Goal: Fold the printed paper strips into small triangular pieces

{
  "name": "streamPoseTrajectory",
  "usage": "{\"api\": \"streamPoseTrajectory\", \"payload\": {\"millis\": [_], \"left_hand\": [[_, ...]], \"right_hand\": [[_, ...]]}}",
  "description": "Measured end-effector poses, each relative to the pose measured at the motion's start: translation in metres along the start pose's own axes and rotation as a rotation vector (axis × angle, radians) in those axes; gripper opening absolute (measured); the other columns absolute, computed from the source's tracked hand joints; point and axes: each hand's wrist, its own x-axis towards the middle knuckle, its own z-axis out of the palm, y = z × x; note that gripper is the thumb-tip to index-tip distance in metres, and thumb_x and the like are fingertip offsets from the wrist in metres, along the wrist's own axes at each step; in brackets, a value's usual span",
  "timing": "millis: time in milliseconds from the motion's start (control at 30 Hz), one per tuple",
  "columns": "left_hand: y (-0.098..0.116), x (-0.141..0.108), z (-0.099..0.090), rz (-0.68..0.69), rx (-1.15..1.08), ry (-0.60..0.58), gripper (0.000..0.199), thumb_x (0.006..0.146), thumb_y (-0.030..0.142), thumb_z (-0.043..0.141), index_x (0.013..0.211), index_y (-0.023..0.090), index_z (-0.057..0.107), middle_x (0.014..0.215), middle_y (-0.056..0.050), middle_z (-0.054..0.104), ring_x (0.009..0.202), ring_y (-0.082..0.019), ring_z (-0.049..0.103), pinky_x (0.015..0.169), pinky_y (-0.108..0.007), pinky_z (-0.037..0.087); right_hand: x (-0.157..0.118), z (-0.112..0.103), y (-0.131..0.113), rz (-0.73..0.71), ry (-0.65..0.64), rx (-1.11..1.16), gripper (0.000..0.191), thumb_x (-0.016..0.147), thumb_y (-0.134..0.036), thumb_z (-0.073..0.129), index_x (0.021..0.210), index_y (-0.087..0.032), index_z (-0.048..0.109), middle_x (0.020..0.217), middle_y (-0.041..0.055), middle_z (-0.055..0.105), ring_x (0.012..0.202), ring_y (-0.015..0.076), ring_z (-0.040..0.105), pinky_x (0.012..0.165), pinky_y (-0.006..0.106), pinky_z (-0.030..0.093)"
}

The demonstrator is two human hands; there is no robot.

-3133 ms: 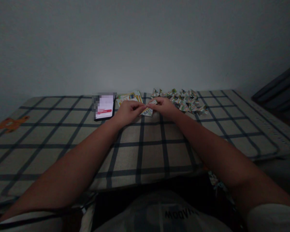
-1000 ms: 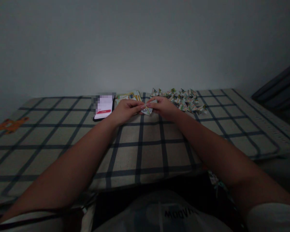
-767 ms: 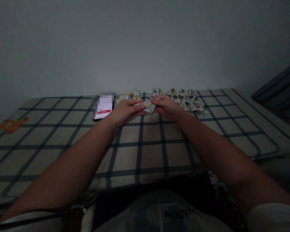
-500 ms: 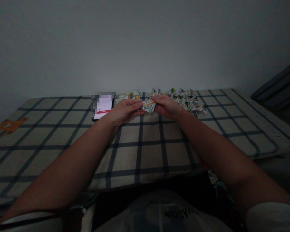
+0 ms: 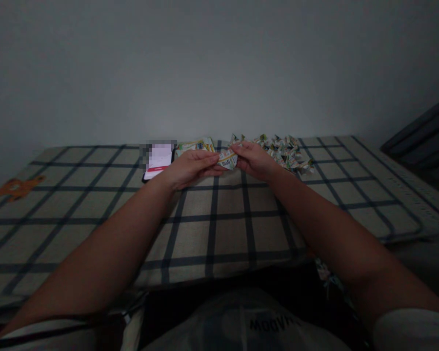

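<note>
Between my two hands is a small folded piece of printed paper, white with green, orange and yellow print. My left hand pinches its left end between thumb and fingers. At its right end, my right hand grips it with the fingertips. The paper is held just above the checked tablecloth. Behind my left hand lies a stack of flat printed sheets. Several folded paper pieces with pointed tips are heaped beyond my right hand, partly hidden by it.
A phone with a lit, partly blurred screen lies left of the stack. An orange cut-out shape is at the far left of the checked tablecloth. A pale wall rises behind the table, and a dark striped object stands at right.
The paper between my hands has tilted or folded flatter, its lower point showing less. My left fingers have shifted slightly right along it. The whole view has moved a little.
</note>
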Motion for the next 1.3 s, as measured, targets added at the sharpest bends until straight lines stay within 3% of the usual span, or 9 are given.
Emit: {"api": "streamPoseTrajectory", "payload": {"millis": [167,300,500,633,733,933,1100,1200,1300], "left_hand": [[-0.004,0.004,-0.001,-0.01,-0.003,0.007,0.015,0.082,0.025,0.08,0.093,0.014,0.081,0.105,-0.011,0.08,0.085,-0.019,0.077,0.078,-0.03,0.066],[-0.005,0.004,0.003,-0.095,-0.021,0.003,0.02,0.088,0.03,0.073,0.099,0.014,0.079,0.105,-0.011,0.08,0.076,-0.019,0.077,0.071,-0.031,0.066],[-0.002,-0.003,0.009,-0.166,-0.013,-0.049,0.018,0.085,0.024,0.079,0.102,0.017,0.079,0.107,-0.009,0.079,0.082,-0.017,0.077,0.084,-0.033,0.065],[-0.007,0.0,0.008,-0.122,-0.004,-0.073,0.023,0.081,0.025,0.084,0.103,0.02,0.08,0.112,-0.009,0.079,0.093,-0.019,0.077,0.09,-0.032,0.063],[-0.014,0.007,0.006,-0.04,-0.032,-0.015,0.031,0.075,0.024,0.087,0.105,0.019,0.08,0.113,-0.01,0.078,0.093,-0.017,0.076,0.095,-0.033,0.061],[-0.024,0.015,0.0,0.098,0.008,0.205,0.053,0.061,0.026,0.096,0.111,0.016,0.078,0.104,-0.009,0.078,0.09,-0.015,0.074,0.098,-0.034,0.057],[-0.026,0.014,-0.001,0.125,0.163,0.226,0.06,0.063,0.035,0.095,0.116,0.016,0.076,0.103,-0.01,0.079,0.091,-0.018,0.073,0.097,-0.037,0.056],[-0.026,0.014,0.002,0.149,0.274,0.242,0.056,0.067,0.041,0.092,0.114,0.015,0.076,0.105,-0.012,0.079,0.095,-0.021,0.073,0.099,-0.04,0.055],[-0.024,0.01,0.005,0.266,0.424,0.261,0.054,0.072,0.039,0.087,0.119,0.016,0.075,0.107,-0.012,0.078,0.098,-0.022,0.074,0.099,-0.04,0.055]], "right_hand": [[0.003,-0.009,0.007,-0.046,0.058,-0.235,0.043,0.073,-0.056,0.085,0.088,-0.019,0.071,0.085,0.0025,0.073,0.079,0.014,0.066,0.073,0.027,0.057],[0.002,-0.011,0.007,-0.129,0.008,-0.486,0.043,0.079,-0.058,0.078,0.09,-0.017,0.073,0.08,0.0022,0.071,0.072,0.0133,0.061,0.067,0.026,0.052],[0.0,-0.006,0.003,-0.234,0.004,-0.648,0.042,0.079,-0.058,0.076,0.095,-0.019,0.071,0.09,0.0034,0.068,0.082,0.0166,0.059,0.074,0.029,0.049],[0.002,-0.005,0.007,-0.355,0.213,-0.689,0.056,0.069,-0.051,0.086,0.112,-0.023,0.063,0.112,0.0055,0.06,0.093,0.018,0.055,0.078,0.029,0.048],[0.004,-0.006,0.008,-0.435,0.329,-0.785,0.048,0.07,-0.047,0.087,0.098,-0.023,0.056,0.103,0.0033,0.055,0.088,0.0169,0.05,0.077,0.03,0.046],[0.004,-0.003,0.007,-0.482,0.195,-0.993,0.042,0.083,-0.047,0.077,0.067,-0.022,0.047,0.075,-0.0003,0.048,0.079,0.0173,0.047,0.078,0.033,0.042],[0.001,0.001,0.011,-0.328,0.144,-1.022,0.02,0.085,-0.034,0.069,0.076,-0.018,0.062,0.073,0.0006,0.058,0.07,0.0154,0.051,0.07,0.03,0.041],[0.0,0.002,0.011,-0.319,0.137,-1.006,0.015,0.082,-0.03,0.067,0.075,-0.019,0.06,0.073,0.0014,0.062,0.068,0.0152,0.052,0.067,0.03,0.042],[-0.003,0.004,0.008,-0.315,0.108,-0.963,0.015,0.081,-0.03,0.067,0.075,-0.021,0.056,0.071,0.0009,0.063,0.066,0.0147,0.054,0.065,0.029,0.042]]}}
